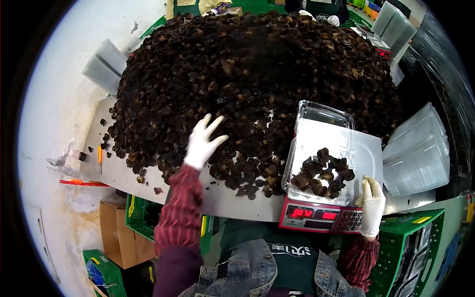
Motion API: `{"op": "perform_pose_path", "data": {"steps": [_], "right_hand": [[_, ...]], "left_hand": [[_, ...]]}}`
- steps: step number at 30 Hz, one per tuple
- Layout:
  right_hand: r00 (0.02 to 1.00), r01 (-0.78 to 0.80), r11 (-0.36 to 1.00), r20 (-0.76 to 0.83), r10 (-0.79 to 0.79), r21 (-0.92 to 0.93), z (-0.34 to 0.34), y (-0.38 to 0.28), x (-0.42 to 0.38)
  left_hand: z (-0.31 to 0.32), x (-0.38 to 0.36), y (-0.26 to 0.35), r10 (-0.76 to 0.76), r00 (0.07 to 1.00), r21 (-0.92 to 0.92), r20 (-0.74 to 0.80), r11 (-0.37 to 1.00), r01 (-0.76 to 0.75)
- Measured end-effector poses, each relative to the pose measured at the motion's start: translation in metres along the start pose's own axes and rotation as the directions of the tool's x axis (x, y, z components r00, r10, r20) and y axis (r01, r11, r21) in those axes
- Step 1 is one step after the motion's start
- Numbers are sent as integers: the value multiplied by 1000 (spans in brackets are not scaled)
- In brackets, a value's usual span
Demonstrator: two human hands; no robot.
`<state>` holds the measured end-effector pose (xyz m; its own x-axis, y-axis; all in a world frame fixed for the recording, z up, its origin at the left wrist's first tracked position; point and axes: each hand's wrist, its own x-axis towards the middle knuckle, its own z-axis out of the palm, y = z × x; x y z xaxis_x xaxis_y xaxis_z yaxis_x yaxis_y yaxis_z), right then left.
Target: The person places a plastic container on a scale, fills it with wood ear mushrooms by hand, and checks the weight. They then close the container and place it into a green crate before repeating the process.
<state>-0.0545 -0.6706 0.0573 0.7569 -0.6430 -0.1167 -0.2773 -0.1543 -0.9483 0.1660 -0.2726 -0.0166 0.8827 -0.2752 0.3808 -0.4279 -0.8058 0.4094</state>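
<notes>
My left hand (204, 142), in a white glove, reaches over the near side of a big heap of dark brown, curled pieces that look like dried wood ear mushrooms (237, 74). Its fingers are spread, and I see nothing held in it. A clear plastic box (289, 178) with its lid raised lies on a red digital scale (307, 225); a small portion of mushrooms (321, 173) sits inside. The left display appears to read 0.072. My right hand (372, 207), also gloved, is by the scale's right front corner, fingers loosely extended and holding nothing visible.
Stacked clear boxes (418, 153) stand right of the scale, with more stacks (106, 67) at the far left. An orange-handled tool (100, 154) lies on the left table edge. Green crates (408, 252) and a cardboard box (118, 232) sit below. Two people work across the heap.
</notes>
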Motion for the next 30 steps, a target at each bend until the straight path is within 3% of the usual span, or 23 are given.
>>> {"op": "perform_pose_path", "data": {"steps": [3, 4, 6, 8, 9, 14, 16, 18, 22, 24, 25, 26, 27, 28, 29, 30], "right_hand": [[1000, -5, 999, -4, 5, -51, -5, 1, -7], [1000, 0, 997, -7, 0, -80, -6, 1, -7], [999, 8, 996, -30, -11, -87, -9, 8, -7], [999, 29, 996, -12, -31, -88, -12, 10, -7], [1000, -5, 996, -13, 4, -88, -12, 7, -7], [999, 35, 995, 30, -32, -96, -4, 3, -6], [998, 53, 993, 42, -49, -107, -5, 4, -6], [996, 81, 988, 35, -77, -128, -6, 5, -6], [994, 105, 985, 37, -101, -138, -3, 3, -2], [984, 179, 956, 40, -175, -234, -2, 3, 0], [967, 253, 912, 53, -249, -323, 1, 2, 1], [965, 263, 912, 66, -255, -315, 4, 0, 1], [923, 371, 854, 46, -381, -366, 8, -2, 2], [864, 468, 780, 31, -502, -415, 12, -3, 2], [856, 481, 766, 38, -516, -427, 15, -3, 2], [851, 492, 763, 47, -522, -419, 18, -6, 0]], "left_hand": [[48, 20, 50, -89, 985, 90, 149, 993, 76], [57, 12, 69, -26, 989, 169, 144, 986, 2], [62, -3, 93, 4, 947, 267, 320, 959, -94], [80, -18, 67, 116, 967, 66, 228, 989, -134], [73, -21, 61, 159, 973, 87, 167, 981, -176], [75, -11, 11, 82, 996, -221, 36, 973, -72], [54, 3, 22, -14, 996, -385, 88, 922, 47], [39, 18, 31, -34, 997, -494, 74, 867, 67], [-18, 43, 124, 101, 993, -625, 56, 779, -44], [-25, 42, 173, 287, 956, -680, 62, 713, -170], [-27, 42, 198, 465, 884, -665, 47, 675, -319], [-21, 36, 219, 544, 839, -643, 13, 647, -410], [-11, 27, 234, 561, 825, -652, 62, 649, -392], [11, 24, 239, 668, 736, -601, 108, 634, -487], [38, 20, 240, 734, 666, -573, 134, 606, -552], [33, 12, 249, 719, 645, -399, 259, 688, -606]]}}
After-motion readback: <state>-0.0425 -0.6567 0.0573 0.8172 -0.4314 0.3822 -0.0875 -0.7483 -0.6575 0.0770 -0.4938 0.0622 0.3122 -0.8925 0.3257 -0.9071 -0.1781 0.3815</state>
